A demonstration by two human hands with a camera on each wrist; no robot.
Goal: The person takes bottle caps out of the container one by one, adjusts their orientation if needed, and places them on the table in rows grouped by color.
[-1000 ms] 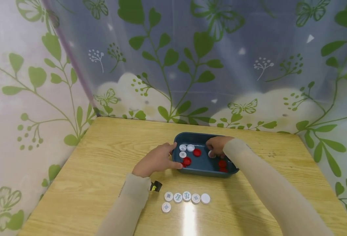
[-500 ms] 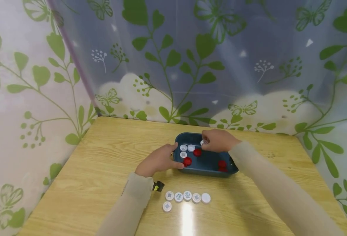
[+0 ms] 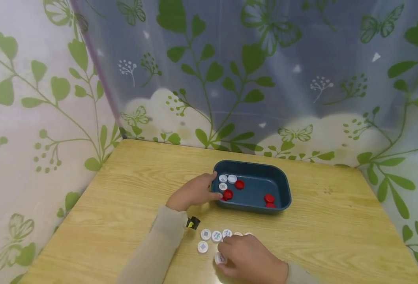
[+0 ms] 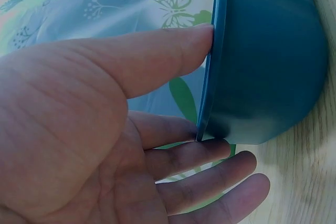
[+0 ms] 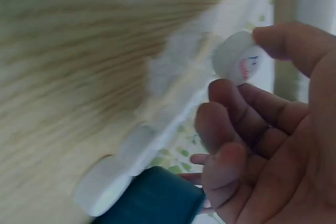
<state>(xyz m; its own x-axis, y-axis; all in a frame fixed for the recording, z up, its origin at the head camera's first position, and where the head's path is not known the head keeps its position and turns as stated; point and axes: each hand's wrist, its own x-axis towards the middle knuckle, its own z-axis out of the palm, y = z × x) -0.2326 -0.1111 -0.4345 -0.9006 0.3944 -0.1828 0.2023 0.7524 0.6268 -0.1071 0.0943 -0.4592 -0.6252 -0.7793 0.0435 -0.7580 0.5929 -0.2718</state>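
At the left end of the dark blue tray (image 3: 256, 210), my left hand (image 3: 194, 192) touches the rim with extended thumb and fingers. The left wrist view shows the thumb tip and index fingertip against that rim, other fingers spread below. My right hand (image 3: 253, 256) pinches a round white piece (image 5: 237, 59) between thumb and fingers; red and blue marks are printed on its face. That piece is low over the table, just in front of a row of similar white pieces (image 3: 216, 236). The right hand partly covers the row's right end.
Inside the tray are three white pieces (image 3: 223, 186) at the left, plus several red round pieces (image 3: 269, 198). One more white piece (image 3: 203, 247) lies before the row's left end. Patterned curtains stand behind and beside the wooden table (image 3: 141, 165).
My right hand lifted a white piece out of the tray and brought it toward me, down to the row at the front. The left hand stays at the tray's rim.
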